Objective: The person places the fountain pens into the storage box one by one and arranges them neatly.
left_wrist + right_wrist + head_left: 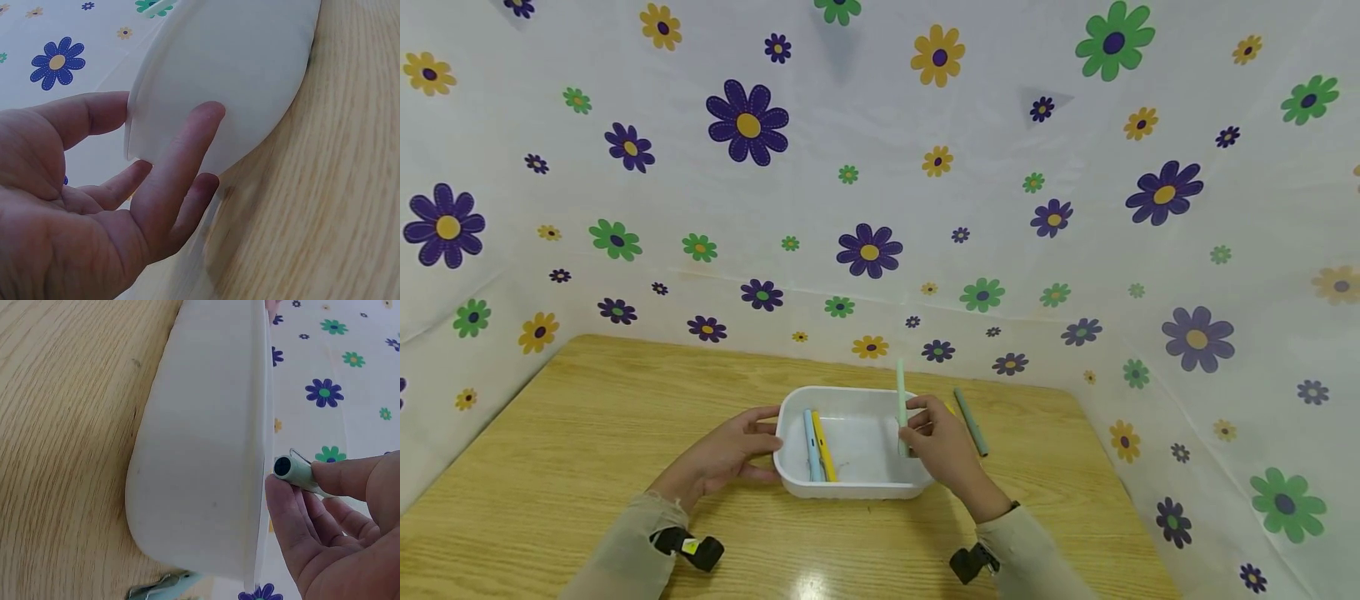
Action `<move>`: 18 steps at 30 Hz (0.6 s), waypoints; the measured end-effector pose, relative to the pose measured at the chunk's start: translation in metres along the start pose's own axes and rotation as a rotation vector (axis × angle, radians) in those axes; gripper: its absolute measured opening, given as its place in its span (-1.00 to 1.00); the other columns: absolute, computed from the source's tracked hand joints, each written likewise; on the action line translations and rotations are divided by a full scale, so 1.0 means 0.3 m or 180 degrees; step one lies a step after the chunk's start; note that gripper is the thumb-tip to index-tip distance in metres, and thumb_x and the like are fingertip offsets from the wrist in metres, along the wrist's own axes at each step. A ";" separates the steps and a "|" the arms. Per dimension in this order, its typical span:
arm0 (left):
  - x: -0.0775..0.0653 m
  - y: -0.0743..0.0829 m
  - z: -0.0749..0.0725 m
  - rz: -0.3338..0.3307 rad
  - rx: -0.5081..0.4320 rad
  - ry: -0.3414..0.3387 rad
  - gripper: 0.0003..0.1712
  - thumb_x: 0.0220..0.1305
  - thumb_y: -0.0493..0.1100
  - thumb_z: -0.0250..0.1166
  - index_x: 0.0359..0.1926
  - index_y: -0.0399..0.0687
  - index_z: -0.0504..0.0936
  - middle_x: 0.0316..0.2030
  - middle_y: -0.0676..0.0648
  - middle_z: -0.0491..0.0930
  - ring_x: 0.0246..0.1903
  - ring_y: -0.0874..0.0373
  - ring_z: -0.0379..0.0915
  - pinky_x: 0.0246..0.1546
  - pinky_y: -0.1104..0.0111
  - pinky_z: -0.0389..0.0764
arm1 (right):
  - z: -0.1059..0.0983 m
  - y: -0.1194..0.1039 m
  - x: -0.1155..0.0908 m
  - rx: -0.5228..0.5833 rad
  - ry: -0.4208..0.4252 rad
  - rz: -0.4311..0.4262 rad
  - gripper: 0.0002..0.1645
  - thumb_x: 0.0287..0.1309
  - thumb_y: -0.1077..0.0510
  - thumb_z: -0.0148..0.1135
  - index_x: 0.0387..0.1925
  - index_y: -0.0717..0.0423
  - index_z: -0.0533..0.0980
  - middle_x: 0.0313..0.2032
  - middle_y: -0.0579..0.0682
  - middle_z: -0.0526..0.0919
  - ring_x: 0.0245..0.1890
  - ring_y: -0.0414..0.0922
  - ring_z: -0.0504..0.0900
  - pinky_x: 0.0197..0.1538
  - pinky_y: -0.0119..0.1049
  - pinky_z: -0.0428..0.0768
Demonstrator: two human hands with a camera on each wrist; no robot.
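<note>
A white plastic bin sits on the table. Its left end is gripped by my left hand: in the left wrist view the thumb is at the rim and other fingers lie along the outer wall. My right hand pinches a pale green pen between thumb and fingers, holding it upright over the bin's right end. The right wrist view shows the pen's dark round end and wire clip. Inside the bin, at the left, a light blue pen and a yellow pen lie side by side.
To the right of the bin a dark green pen lies on the wooden table. A bit of another yellow pen shows behind my right hand. A white sheet with flower prints surrounds the table at the back and sides.
</note>
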State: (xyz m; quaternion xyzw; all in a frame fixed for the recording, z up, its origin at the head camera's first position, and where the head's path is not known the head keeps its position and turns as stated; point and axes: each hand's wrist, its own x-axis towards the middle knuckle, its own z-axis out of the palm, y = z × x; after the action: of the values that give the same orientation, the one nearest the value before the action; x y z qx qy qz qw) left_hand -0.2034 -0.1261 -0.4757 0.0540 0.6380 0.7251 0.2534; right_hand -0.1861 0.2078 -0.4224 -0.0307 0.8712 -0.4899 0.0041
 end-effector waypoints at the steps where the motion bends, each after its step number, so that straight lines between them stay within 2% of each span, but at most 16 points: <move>1: 0.001 0.000 0.000 -0.0005 -0.0004 0.0003 -0.14 0.47 -0.28 0.23 0.62 -0.18 0.00 0.44 -0.49 0.20 0.07 -0.14 0.63 0.00 -0.04 0.75 | 0.007 -0.004 0.003 0.0031 -0.0039 0.0030 -0.59 0.33 0.33 0.31 0.17 0.14 0.50 -0.21 0.07 0.60 -0.28 -0.09 0.62 -0.25 -0.18 0.81; 8: 0.005 -0.004 -0.003 -0.0018 -0.0019 0.0028 -0.13 0.46 -0.28 0.25 0.62 -0.17 0.01 0.44 -0.49 0.20 0.07 -0.13 0.64 0.00 -0.05 0.75 | 0.056 -0.023 0.018 -0.0022 -0.0336 0.0074 -0.62 0.32 0.31 0.33 0.13 0.16 0.50 -0.24 0.06 0.61 -0.29 -0.10 0.63 -0.34 -0.24 0.80; 18: 0.004 -0.003 -0.006 -0.0003 -0.0003 -0.0009 -0.15 0.47 -0.29 0.22 0.62 -0.18 -0.01 0.44 -0.50 0.19 0.07 -0.13 0.64 0.00 -0.03 0.75 | 0.109 -0.038 0.019 -0.0087 -0.0831 0.0111 -0.63 0.31 0.33 0.32 0.12 0.26 0.49 -0.29 0.09 0.61 -0.44 -0.08 0.65 -0.39 -0.21 0.79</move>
State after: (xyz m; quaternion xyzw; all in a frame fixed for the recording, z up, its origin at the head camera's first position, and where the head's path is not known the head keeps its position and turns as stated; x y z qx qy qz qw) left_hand -0.2048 -0.1270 -0.4772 0.0546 0.6373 0.7252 0.2548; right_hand -0.1899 0.1736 -0.4294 -0.0791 0.8703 -0.4697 0.1255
